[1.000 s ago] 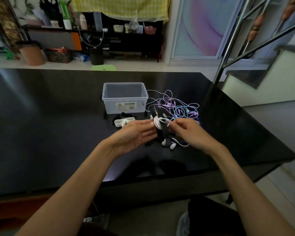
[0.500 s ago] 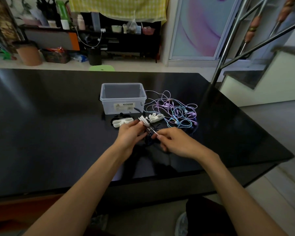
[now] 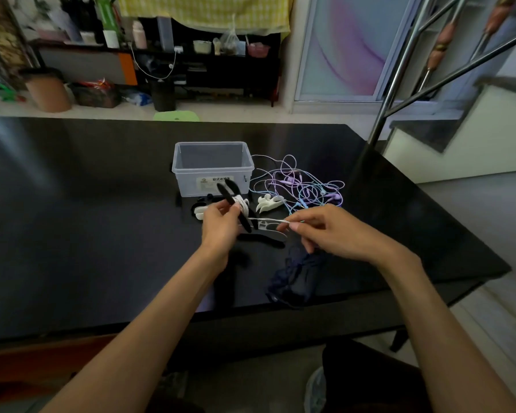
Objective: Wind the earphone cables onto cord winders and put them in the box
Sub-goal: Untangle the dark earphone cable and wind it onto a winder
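The fingers of the left hand [image 3: 221, 225] are curled round a black cord winder [image 3: 236, 204], held tilted above the bench [image 3: 87, 219], with white earphone cable [image 3: 265, 219] already coiled about its middle. From that coil a short run of the white cable stretches across to the right hand [image 3: 328, 231], whose thumb and forefinger are pressed together on it in a pinch; the other fingers of that hand are loosely curled beneath. Below the two hands another black winder [image 3: 268, 240] lies flat on the bench. Just beyond the left hand, a white cord winder [image 3: 269, 201] lies near the front right corner of the clear plastic box [image 3: 213, 169], which stands open on the bench with a label on its near wall. To the right of the box sits a loose tangle of purple and blue earphone cables [image 3: 304, 186]. A dark folded cloth [image 3: 295, 278] lies near the bench's front edge, under the right wrist.
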